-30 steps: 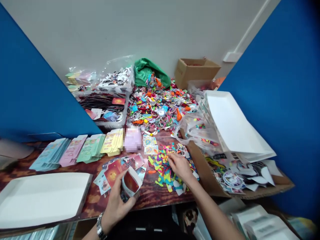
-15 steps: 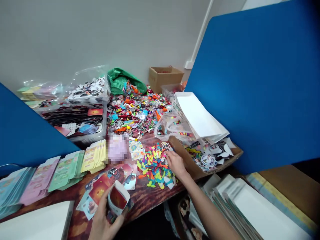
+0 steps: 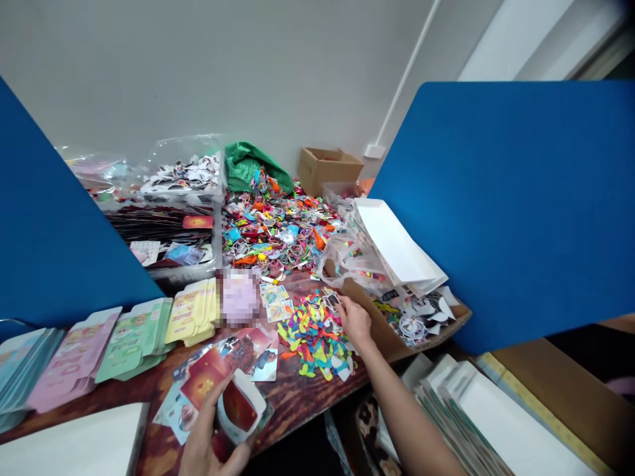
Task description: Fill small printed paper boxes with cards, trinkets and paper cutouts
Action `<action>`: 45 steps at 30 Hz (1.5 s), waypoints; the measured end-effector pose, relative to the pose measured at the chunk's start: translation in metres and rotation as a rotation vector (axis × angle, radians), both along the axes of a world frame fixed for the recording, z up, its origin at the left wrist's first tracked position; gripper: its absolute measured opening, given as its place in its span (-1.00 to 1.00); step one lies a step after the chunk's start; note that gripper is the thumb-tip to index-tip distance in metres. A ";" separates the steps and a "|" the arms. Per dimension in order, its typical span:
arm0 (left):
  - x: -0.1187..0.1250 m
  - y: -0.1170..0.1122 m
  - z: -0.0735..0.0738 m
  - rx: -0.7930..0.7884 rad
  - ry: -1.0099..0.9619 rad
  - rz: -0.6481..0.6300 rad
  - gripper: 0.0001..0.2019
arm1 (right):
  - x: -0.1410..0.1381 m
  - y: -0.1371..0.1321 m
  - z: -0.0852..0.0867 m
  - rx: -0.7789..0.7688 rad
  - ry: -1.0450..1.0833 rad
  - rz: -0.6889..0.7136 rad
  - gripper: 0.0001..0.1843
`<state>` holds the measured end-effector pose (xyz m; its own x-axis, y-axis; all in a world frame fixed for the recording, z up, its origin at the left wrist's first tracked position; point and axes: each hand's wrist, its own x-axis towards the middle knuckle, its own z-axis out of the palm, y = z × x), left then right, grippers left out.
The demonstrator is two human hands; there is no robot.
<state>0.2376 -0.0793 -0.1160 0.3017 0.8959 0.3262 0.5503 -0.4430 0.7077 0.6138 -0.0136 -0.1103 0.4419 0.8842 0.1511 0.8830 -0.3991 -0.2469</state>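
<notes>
My left hand (image 3: 213, 430) is closed around a small open paper box (image 3: 241, 404), its mouth tilted up and a red card showing inside. At the far side of a pile of small uninflated balloons (image 3: 317, 337), my right hand (image 3: 356, 322) pinches a black-and-white sticker (image 3: 331, 299) at its fingertips. Loose picture cards (image 3: 203, 377) lie beside the left hand. Small yellow-and-blue cards (image 3: 276, 303) and a pixelated lilac item (image 3: 239, 297) sit left of the balloons.
Stacks of folded yellow boxes (image 3: 191, 311), green boxes (image 3: 131, 340), pink boxes (image 3: 74, 363) and blue boxes (image 3: 24, 370) line the left. Behind spreads a heap of trinkets (image 3: 278, 231). A carton of stickers (image 3: 377, 327) stands right, between blue partitions (image 3: 506, 211).
The view has shifted and tilted slightly. My right hand now has the black-and-white sticker lifted at its fingertips; my left hand still holds the box.
</notes>
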 end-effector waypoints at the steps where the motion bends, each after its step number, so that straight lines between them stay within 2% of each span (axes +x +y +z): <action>1: 0.001 0.001 -0.001 -0.019 -0.015 -0.002 -0.33 | 0.002 -0.002 0.003 0.016 -0.001 0.023 -0.71; 8: 0.016 0.010 -0.002 -0.128 -0.097 -0.002 -0.30 | 0.005 -0.005 0.015 0.167 0.051 0.156 -0.76; 14: 0.022 0.013 0.000 -0.160 -0.108 0.038 -0.33 | -0.006 -0.009 0.022 0.200 0.252 0.243 -0.68; 23: 0.023 0.011 -0.002 -0.198 -0.113 0.046 -0.35 | -0.009 -0.011 0.023 0.172 -0.104 0.410 -0.73; 26: 0.025 0.013 0.002 -0.210 -0.105 0.029 -0.35 | -0.007 -0.015 0.031 0.158 -0.120 0.380 -0.70; 30: 0.028 0.014 0.008 -0.194 -0.081 0.013 -0.35 | -0.010 -0.018 0.040 0.193 0.012 0.282 -0.67; 33: 0.029 0.015 0.009 -0.176 -0.078 0.001 -0.35 | -0.021 -0.019 0.044 0.119 0.263 0.405 -0.73; 36: 0.030 0.016 0.011 -0.177 -0.087 -0.001 -0.35 | -0.037 -0.019 0.040 -0.009 0.406 0.556 -0.80; 41: 0.030 0.017 0.015 -0.228 -0.119 0.026 -0.35 | -0.052 -0.018 0.022 -0.105 0.444 0.641 -0.86; 45: 0.029 0.017 0.015 -0.220 -0.113 0.029 -0.35 | -0.055 -0.017 0.015 -0.124 0.440 0.676 -0.76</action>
